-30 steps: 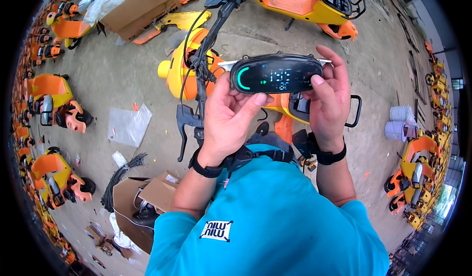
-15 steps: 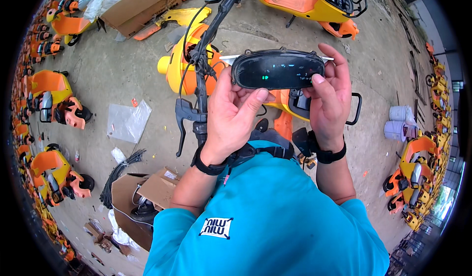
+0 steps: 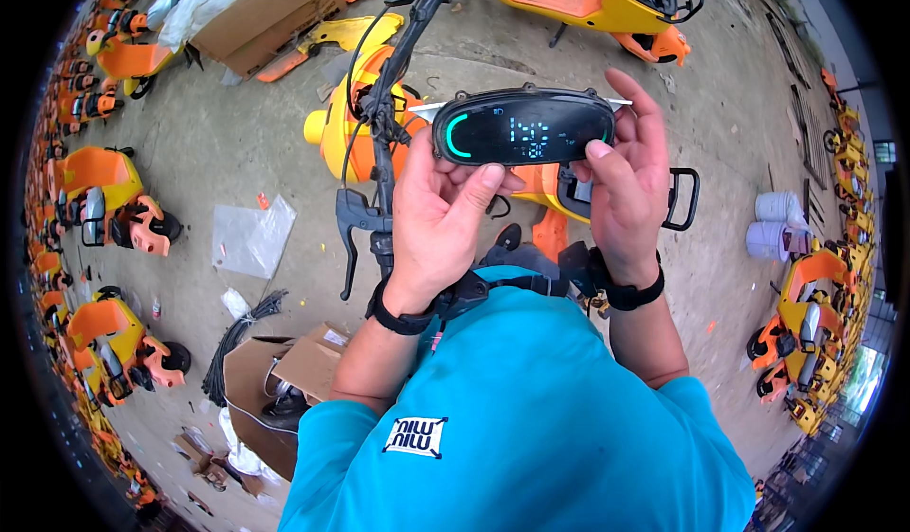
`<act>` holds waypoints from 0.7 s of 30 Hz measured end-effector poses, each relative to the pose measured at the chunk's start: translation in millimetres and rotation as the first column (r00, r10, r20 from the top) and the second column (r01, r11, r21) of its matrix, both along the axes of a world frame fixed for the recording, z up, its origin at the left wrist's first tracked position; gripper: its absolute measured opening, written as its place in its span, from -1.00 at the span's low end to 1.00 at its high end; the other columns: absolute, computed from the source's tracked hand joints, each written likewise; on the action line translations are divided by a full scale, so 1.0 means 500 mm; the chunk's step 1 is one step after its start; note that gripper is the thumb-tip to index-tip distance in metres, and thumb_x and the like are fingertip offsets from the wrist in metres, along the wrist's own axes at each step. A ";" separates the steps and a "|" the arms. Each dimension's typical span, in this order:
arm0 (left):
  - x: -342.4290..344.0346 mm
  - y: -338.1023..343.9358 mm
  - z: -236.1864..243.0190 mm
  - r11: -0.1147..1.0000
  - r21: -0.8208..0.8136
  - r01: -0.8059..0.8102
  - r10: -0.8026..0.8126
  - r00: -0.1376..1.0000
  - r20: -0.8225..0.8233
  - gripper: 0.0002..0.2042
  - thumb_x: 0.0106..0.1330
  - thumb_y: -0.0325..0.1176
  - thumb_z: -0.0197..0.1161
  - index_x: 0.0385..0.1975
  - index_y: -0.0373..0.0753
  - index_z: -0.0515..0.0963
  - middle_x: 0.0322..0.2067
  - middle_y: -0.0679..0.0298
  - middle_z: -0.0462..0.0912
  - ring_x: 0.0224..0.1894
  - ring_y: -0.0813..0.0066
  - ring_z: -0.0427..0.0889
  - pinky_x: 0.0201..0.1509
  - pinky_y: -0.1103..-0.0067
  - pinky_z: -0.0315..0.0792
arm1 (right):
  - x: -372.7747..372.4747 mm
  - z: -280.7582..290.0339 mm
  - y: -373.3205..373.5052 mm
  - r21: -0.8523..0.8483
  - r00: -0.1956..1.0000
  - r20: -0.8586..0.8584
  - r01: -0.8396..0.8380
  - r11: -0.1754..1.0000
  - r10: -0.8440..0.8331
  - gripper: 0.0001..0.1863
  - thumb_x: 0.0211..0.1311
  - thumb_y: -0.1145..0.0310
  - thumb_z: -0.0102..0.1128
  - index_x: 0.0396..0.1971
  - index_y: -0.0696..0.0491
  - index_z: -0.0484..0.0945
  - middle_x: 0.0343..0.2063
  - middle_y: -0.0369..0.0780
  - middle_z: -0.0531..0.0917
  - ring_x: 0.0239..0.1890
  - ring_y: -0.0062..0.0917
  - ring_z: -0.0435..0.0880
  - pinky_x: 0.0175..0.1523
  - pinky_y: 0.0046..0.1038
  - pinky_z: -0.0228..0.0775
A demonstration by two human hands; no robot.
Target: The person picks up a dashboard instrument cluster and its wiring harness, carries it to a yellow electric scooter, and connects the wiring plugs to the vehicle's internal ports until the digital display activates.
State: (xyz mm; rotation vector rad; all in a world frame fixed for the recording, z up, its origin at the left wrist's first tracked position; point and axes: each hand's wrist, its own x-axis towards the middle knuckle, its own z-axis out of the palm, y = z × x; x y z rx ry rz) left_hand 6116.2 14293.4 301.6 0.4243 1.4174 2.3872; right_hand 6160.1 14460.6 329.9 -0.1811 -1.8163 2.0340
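A black oval scooter instrument display (image 3: 517, 134) is held up between my two hands, with a lit green arc at its left end and pale digits in the middle. My left hand (image 3: 438, 200) grips its left end, thumb on the lower edge and fingers behind. At the other end my right hand (image 3: 627, 177) holds on, thumb against the lower right front and forefinger raised. White flaps stick out behind both ends. Just left of the display stand the black handlebar (image 3: 384, 153) and a brake lever (image 3: 351, 238) of a yellow and orange scooter.
Another scooter (image 3: 588, 6) stands at the far side, with a rear rack. An open cardboard box (image 3: 256, 380) lies at lower left beside a bundle of black cable (image 3: 237, 338). White buckets (image 3: 777, 219) stand at right. Scooters line both sides.
The display's lights changed from small scattered symbols to a green arc and larger digits. Both hands and the display shifted slightly left and up, and the display tilted a little.
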 end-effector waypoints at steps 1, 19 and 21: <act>-0.001 -0.001 -0.002 1.000 -0.003 0.002 -0.002 1.000 -0.002 -0.68 0.36 -0.56 0.14 0.05 -0.37 0.26 -0.12 0.11 0.58 -0.18 0.41 0.67 -0.07 0.55 0.57 | -0.001 0.002 -0.003 0.002 1.000 0.002 0.008 1.000 -0.008 -0.33 0.14 0.47 0.03 0.31 0.17 0.13 -0.13 -0.26 0.50 -0.26 -0.76 0.47 -0.32 -0.72 0.27; -0.002 -0.003 -0.002 0.999 -0.039 -0.034 0.034 0.999 -0.022 -0.66 0.37 -0.50 0.15 0.09 -0.37 0.29 -0.19 0.13 0.62 -0.23 0.43 0.67 -0.12 0.56 0.58 | -0.006 0.004 -0.009 0.012 1.000 -0.008 0.005 1.000 -0.005 -0.31 0.11 0.46 0.03 0.31 0.17 0.13 -0.15 -0.27 0.51 -0.25 -0.76 0.48 -0.29 -0.71 0.30; -0.003 -0.003 -0.003 0.999 -0.036 -0.035 0.034 0.999 -0.024 -0.66 0.37 -0.50 0.16 0.09 -0.37 0.29 -0.19 0.13 0.62 -0.23 0.43 0.67 -0.12 0.56 0.58 | -0.006 0.004 -0.009 0.011 1.000 -0.008 0.001 1.000 -0.001 -0.31 0.11 0.47 0.02 0.31 0.17 0.13 -0.14 -0.27 0.51 -0.25 -0.76 0.48 -0.29 -0.71 0.30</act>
